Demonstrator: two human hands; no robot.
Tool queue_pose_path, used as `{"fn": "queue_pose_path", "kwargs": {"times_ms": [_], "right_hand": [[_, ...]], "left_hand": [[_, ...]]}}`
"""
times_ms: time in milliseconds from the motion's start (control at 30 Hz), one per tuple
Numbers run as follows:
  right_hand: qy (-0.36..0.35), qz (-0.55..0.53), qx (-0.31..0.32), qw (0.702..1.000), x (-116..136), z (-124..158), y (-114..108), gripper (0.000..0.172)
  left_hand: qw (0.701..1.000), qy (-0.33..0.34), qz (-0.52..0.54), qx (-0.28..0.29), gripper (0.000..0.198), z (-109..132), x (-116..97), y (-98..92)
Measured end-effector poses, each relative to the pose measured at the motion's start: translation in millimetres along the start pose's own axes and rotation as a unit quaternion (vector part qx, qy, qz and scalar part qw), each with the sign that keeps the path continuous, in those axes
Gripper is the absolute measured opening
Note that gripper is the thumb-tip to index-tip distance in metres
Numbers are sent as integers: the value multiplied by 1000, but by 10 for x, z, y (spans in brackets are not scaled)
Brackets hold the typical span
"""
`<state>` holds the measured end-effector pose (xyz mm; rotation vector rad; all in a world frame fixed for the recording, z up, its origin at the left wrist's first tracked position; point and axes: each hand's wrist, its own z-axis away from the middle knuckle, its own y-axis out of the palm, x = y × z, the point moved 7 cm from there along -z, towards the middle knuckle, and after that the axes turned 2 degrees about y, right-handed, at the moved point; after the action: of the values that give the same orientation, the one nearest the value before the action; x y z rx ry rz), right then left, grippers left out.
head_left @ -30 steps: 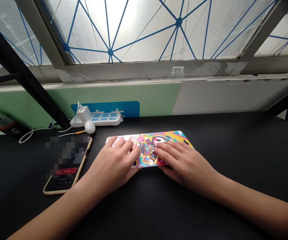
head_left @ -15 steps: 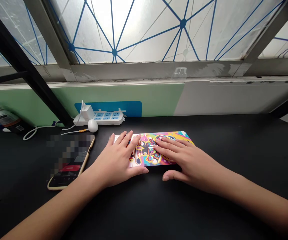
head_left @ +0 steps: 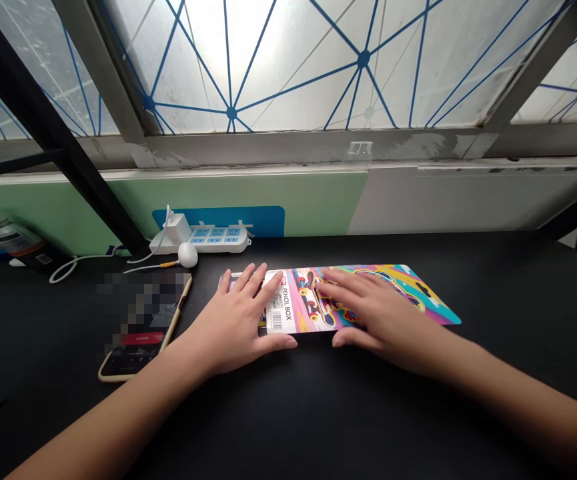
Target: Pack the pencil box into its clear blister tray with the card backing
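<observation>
Honestly, the pencil box (head_left: 301,307) looks light, stiff and slick. The left hand (head_left: 233,327) and right hand (head_left: 383,313) rest spread fingers flat on it, and the long edges seem the best place to grab.

Pencil box (head_left: 421,300) lies on table (head_left: 493,280). Left hand (head_left: 233,323) on its left end, right hand (head_left: 378,313) on its middle. Phone (head_left: 143,327) left of box. Power strip (head_left: 213,238) behind; bottle (head_left: 11,238) far left.

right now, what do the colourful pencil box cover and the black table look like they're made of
Pencil box cover: probably thin glossy printed card or plastic sheet; it lies flat, with a barcode label and a pale sheen near it. Which one is unclear.
Table: black, matte, perhaps laminate or painted board; it shows little reflection.
</observation>
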<state>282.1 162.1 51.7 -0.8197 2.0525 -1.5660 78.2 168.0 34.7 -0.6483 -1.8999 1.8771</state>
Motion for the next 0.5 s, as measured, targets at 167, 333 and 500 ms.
{"fn": "queue_pose_path", "kwargs": {"times_ms": [167, 333, 500], "right_hand": [[-17, -2, 73, 997, -38, 59, 125, 85], [36, -21, 118, 992, -596, 208, -101, 56], [39, -8, 45, 998, -413, 117, -61, 79]], "left_hand": [[1000, 0, 5, -2, 103, -13, 57, 5], [1000, 5, -1, 0, 101, -16, 64, 7], [999, 5, -34, -28, 95, 8, 32, -102]]}}
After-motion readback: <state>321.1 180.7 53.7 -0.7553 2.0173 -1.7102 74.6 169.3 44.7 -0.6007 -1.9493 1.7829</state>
